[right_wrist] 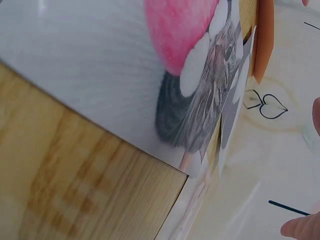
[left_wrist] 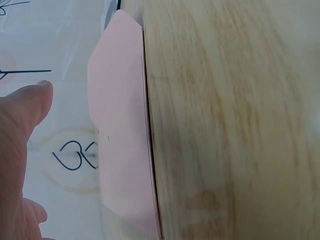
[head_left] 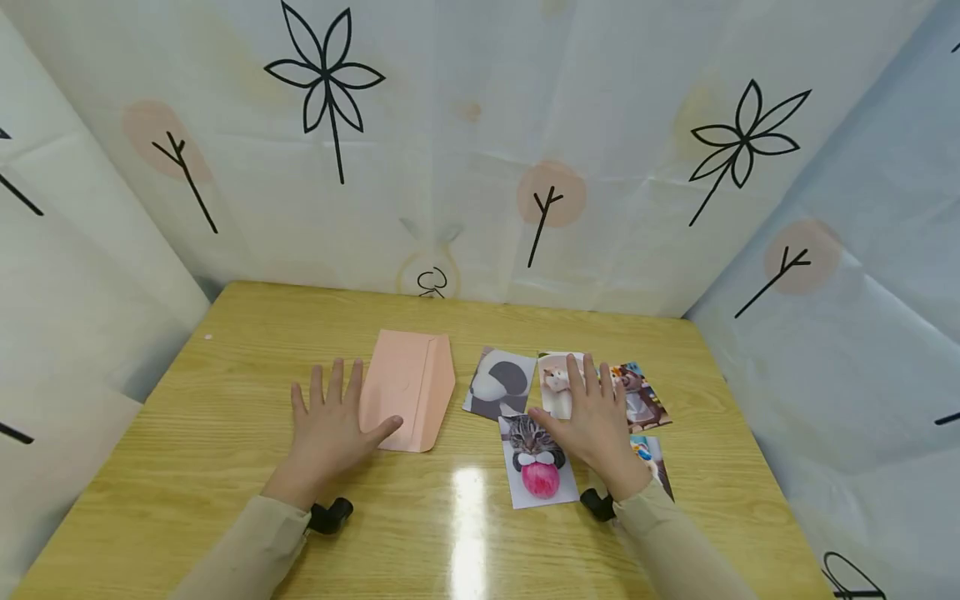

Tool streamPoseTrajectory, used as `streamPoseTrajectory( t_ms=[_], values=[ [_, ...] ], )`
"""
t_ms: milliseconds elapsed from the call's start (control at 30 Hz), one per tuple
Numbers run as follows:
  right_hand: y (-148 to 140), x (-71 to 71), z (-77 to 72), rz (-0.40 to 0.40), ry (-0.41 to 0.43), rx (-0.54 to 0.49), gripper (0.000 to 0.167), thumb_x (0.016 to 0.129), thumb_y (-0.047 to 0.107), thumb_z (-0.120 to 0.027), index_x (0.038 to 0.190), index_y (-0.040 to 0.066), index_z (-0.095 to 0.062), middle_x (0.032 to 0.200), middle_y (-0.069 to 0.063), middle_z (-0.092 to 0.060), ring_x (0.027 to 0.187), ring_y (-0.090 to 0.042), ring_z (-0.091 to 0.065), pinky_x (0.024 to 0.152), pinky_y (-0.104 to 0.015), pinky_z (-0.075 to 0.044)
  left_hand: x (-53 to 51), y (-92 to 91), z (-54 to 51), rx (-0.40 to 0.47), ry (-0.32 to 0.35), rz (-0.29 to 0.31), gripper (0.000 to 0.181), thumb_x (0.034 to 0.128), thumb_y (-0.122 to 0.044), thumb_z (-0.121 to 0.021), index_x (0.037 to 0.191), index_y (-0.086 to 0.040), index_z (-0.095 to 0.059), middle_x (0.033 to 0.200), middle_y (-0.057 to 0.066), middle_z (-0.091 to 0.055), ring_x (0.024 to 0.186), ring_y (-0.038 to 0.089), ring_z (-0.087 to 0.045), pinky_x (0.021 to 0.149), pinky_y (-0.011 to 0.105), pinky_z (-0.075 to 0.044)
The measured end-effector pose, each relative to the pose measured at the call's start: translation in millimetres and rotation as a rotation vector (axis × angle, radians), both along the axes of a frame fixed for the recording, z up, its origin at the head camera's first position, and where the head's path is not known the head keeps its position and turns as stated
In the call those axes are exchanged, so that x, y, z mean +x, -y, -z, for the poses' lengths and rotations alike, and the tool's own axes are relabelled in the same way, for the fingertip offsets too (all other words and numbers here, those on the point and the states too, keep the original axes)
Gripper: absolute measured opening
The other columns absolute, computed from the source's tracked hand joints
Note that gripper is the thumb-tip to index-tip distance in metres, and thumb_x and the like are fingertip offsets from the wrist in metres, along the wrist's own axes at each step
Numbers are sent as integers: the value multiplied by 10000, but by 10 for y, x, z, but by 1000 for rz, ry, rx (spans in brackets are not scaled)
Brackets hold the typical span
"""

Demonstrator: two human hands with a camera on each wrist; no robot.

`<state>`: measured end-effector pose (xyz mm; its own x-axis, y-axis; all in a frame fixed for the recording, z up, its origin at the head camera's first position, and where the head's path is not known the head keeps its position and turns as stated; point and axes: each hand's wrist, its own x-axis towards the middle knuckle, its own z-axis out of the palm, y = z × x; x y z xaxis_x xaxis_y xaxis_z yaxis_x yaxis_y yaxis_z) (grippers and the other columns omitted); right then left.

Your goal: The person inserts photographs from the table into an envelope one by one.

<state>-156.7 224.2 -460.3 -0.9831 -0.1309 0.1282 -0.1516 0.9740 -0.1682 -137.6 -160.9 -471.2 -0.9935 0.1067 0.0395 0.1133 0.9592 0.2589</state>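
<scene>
A pink envelope [head_left: 401, 387] with its flap open to the right lies on the table; the left wrist view shows the envelope [left_wrist: 122, 115] edge-on. My left hand [head_left: 330, 429], fingers spread, is at its left side, the thumb over its lower part. My right hand [head_left: 596, 425] is spread over several photo cards and holds nothing. Under its thumb side lies a cat card with a pink ball [head_left: 538, 462]. A grey and white card [head_left: 501, 383], a white cat card [head_left: 555, 387] and a darker card [head_left: 645, 398] lie behind; another card [head_left: 654, 458] is partly hidden by the right wrist.
The wooden table [head_left: 300, 333] has a patch of glare near its front middle. White cloth [head_left: 450, 167] printed with flowers and small trees hangs behind it and on both sides. A small pale speck [head_left: 207, 337] lies at the table's back left.
</scene>
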Motion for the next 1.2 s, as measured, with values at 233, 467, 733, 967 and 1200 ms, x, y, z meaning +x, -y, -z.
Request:
streamPoseTrajectory(
  t_ms=[233,467,733,967,1200],
  values=[
    [-4,10,-3,0,-5,-19,1095,781,797,-489,1550,91,-162,1583,-207,-105,1425,-451,-66,1073,-660,-79,27,-33,31,22,-6,-11,1139,780,-837,-407,1555,-80,-56,1568,263,-67,1401,515,20,1017,698,106],
    [-23,12,31,-13,-13,-72,1092,778,793,-503,1531,55,-218,1541,-235,-222,1378,-461,-233,1035,-643,-247,25,-105,40,70,-25,-22,1173,756,-835,-461,1540,-36,-112,1544,277,-146,1384,540,-53,1025,718,-15],
    [6,1,-4,97,126,-422,1070,712,781,-607,1485,100,-318,1442,-205,-362,1266,-400,-408,952,-581,-392,-55,-194,71,197,-50,-35,1245,709,-817,-562,1509,33,-130,1480,311,-232,1336,544,-191,1021,675,-184],
    [27,26,14,186,212,-578,978,680,738,-686,1357,72,-455,1247,-134,-503,1024,-279,-531,805,-440,-466,-95,-247,126,232,-23,-89,1259,669,-814,-608,1494,27,-163,1404,322,-309,1251,537,-295,954,666,-269],
    [31,61,107,228,264,-621,820,690,618,-774,1195,17,-537,1103,-139,-570,935,-251,-527,798,-408,-458,-105,-289,169,185,8,-114,1283,648,-819,-619,1481,54,-185,1286,343,-369,1130,506,-362,894,617,-312]
  ],
)
